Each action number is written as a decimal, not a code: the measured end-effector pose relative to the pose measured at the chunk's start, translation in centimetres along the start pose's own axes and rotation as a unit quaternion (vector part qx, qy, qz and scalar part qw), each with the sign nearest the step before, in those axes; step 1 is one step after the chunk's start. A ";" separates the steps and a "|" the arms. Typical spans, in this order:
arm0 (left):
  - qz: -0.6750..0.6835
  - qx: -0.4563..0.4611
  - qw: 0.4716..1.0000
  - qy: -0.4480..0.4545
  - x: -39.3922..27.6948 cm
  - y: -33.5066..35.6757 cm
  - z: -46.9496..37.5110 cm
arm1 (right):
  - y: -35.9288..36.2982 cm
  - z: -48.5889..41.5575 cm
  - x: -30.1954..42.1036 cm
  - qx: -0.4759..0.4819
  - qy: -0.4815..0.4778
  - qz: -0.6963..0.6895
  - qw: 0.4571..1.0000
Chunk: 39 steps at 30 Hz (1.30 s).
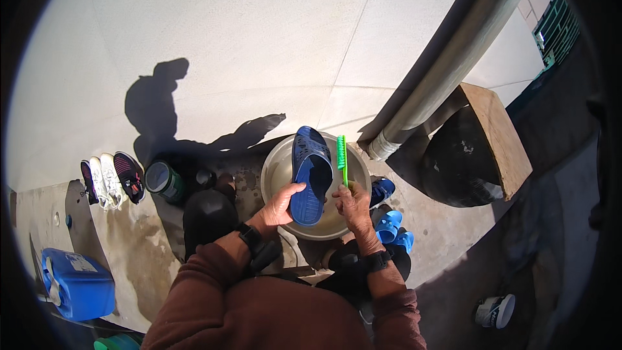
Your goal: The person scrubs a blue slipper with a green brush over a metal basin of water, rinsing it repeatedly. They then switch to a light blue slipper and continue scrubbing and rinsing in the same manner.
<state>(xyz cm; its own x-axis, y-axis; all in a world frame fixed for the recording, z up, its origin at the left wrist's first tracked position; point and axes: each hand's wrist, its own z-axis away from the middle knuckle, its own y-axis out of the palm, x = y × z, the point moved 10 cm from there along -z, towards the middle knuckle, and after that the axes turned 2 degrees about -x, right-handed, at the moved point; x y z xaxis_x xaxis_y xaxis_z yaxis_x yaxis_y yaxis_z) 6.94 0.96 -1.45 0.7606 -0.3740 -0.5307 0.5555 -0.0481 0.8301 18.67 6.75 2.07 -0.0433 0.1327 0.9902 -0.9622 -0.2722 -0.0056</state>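
Over a round metal basin (268,206), my left hand (281,204) grips a dark blue perforated clog (307,194) by its heel end, toe pointing at the wall. Its footbed faces up, and part of its inside lies in shadow. My right hand (354,204) holds a bright green scrubbing brush (341,155) by its handle, bristle end upward, just right of the clog and apart from it. Liquid in the basin is hard to make out. Beside the basin's right rim sit another dark blue clog (382,191) and a pair of light blue sandals (388,227).
Several sneakers (111,180) lean against the white wall (243,34) at left, near a dark green bucket (164,182). A blue plastic jerrycan (80,284) stands lower left. On the right are a drainpipe (452,63), a large black vessel (457,165) under a board, and a small white tub (495,311).
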 end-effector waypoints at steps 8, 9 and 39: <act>0.014 -0.150 0.988 0.040 0.0 -7.1 -0.1 | 0.0 2.9 -1.8 -0.007 0.003 0.043 0.999; 0.011 -0.185 0.982 0.018 1.1 -8.6 -0.1 | -0.1 2.5 -3.3 -0.008 0.030 0.037 0.999; 0.023 -0.347 0.934 0.083 1.9 -15.0 -0.4 | 4.0 4.8 -7.4 0.166 0.123 0.173 0.963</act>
<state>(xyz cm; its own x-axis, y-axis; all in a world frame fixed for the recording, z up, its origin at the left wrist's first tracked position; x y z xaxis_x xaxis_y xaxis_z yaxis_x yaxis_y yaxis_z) 0.17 1.32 -14.97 0.7989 -0.2094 -0.5639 0.5609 0.5977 0.5728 16.41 0.16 -4.62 -0.4473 0.1907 0.8738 -0.7414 -0.6256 -0.2430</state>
